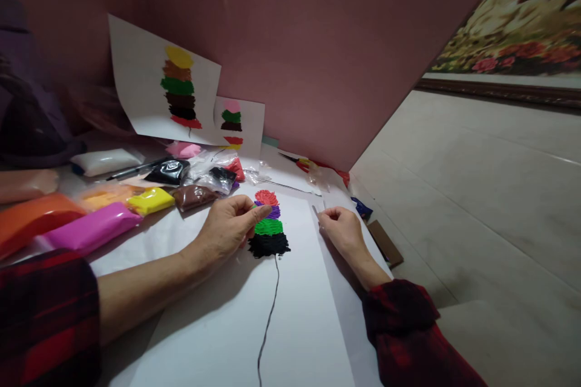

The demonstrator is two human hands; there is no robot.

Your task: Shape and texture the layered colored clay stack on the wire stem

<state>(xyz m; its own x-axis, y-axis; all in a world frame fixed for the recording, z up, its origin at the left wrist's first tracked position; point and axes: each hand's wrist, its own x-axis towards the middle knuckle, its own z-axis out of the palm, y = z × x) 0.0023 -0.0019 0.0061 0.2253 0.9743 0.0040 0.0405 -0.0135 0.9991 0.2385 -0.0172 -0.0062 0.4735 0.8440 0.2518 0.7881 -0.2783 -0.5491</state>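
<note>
A banded picture [269, 227] is seen near the middle of the frame, laid on a white sheet [299, 314]. It is made up of a red patch [266, 198] at the top, then a purple band [276, 212], a green band [271, 227] and a black band [269, 245]. From the black band a thin dark line [271, 314] is drawn down to the bottom edge of the frame.

The left hand [227, 221] is held at the picture's left side, its thumb and forefinger pressed together over the purple band; whether anything is gripped between them cannot be told. By the right hand [342, 231], right of centre, a thin pale strip [315, 210] is pinched between thumb and fingertips.

At the left of the frame a magenta packet [93, 228], a yellow packet [151, 201] and a brown packet [194, 198] are laid out. In the upper left, two sheets with similar coloured bands, a larger sheet [131, 78] and a smaller sheet [252, 121], are propped against a pink surface [318, 60].
</note>
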